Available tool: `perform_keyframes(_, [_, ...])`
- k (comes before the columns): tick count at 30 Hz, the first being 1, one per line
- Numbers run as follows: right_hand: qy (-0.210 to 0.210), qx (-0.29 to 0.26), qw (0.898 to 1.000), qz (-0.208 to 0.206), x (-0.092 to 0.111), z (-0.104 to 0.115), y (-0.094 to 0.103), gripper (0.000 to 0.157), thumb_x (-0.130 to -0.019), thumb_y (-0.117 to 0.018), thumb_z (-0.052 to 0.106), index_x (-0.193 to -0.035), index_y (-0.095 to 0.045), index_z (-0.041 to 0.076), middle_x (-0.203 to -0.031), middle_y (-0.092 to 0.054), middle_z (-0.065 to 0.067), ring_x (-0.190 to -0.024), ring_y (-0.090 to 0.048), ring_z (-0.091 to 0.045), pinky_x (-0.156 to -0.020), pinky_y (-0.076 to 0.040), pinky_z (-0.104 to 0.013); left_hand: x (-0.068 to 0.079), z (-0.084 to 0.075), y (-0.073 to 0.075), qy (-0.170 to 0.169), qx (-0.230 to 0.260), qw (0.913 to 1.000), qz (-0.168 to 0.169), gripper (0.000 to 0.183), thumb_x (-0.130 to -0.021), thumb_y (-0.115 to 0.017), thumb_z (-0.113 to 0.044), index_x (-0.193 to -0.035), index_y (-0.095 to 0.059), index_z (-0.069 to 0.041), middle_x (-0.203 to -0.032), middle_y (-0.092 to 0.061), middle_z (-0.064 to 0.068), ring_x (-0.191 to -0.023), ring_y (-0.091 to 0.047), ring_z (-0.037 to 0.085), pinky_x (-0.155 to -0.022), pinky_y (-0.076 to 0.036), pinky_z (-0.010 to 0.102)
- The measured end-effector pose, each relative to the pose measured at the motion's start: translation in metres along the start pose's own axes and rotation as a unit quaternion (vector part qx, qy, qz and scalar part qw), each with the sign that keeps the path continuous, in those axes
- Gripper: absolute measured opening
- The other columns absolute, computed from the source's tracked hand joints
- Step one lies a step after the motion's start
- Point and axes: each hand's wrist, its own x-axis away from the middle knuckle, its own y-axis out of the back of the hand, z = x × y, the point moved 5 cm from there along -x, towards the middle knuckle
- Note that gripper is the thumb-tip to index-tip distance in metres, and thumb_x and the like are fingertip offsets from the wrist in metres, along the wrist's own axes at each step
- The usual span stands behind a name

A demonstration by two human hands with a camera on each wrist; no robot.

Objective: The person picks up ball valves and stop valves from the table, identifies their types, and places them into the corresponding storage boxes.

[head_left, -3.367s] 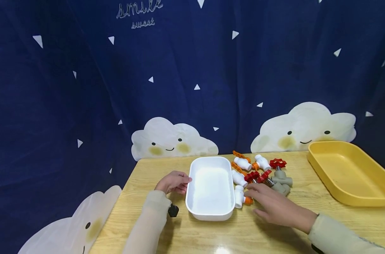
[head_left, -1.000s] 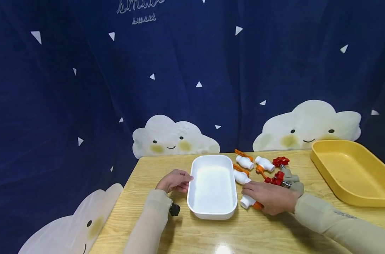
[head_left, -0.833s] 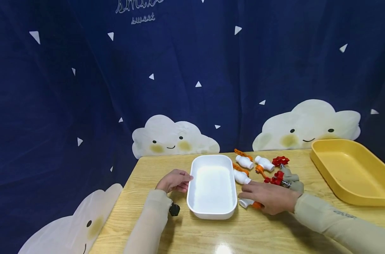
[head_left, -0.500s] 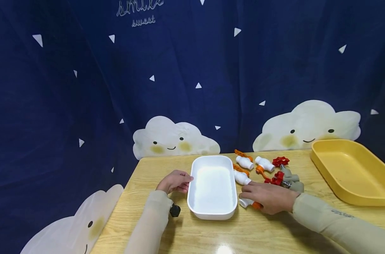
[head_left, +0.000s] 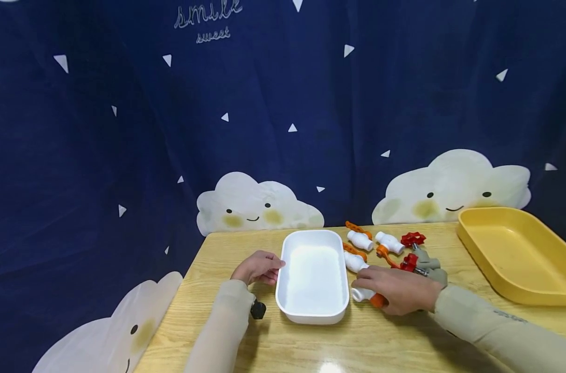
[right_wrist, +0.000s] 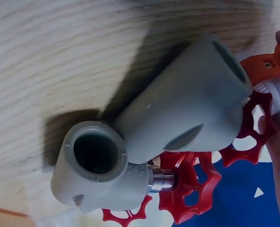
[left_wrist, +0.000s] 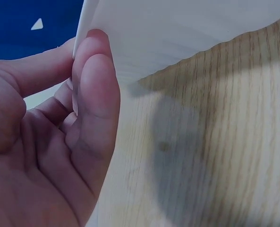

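Observation:
My left hand (head_left: 259,268) pinches the left rim of a white rectangular tray (head_left: 313,315) between thumb and fingers; in the left wrist view its fingers (left_wrist: 99,90) curl against the outer wall. My right hand (head_left: 397,289) holds a white ball valve with an orange handle (head_left: 361,294) on the table just right of the tray, covering part of it. At the right edge of the right wrist view, fingers show around the orange handle (right_wrist: 265,66). Close to this hand lie grey stop valves (right_wrist: 177,104) with red handwheels (right_wrist: 189,187).
Three more white ball valves (head_left: 359,240) with orange handles lie behind the right hand, beside the tray. A yellow tray (head_left: 521,290) stands at the right side of the wooden table (head_left: 283,347). A dark blue curtain (head_left: 264,93) with cloud prints hangs behind.
Since the oldest frame, my right hand has moved forward onto the nearest ball valve and taken hold of it. The red-wheeled valves have shifted right. My left hand stays at the tray.

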Motion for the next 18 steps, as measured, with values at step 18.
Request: perform_keyframes(18, [0.017, -0.020, 0.998, -0.063, 0.014, 0.008, 0.010, 0.064, -0.080, -0.078, 0.019, -0.138, -0.051, 0.025, -0.139, -0.054, 0.005, -0.123, -0.055, -0.017, -0.101, -0.053, -0.044, 0.000, 0.000, 0.001, -0.002, -0.008, 1.0000, 0.001, 0.023, -0.096, -0.065, -0.022, -0.077, -0.058, -0.011, -0.066, -0.056, -0.001, -0.053, -0.058, 0.007, -0.054, -0.054, 0.020])
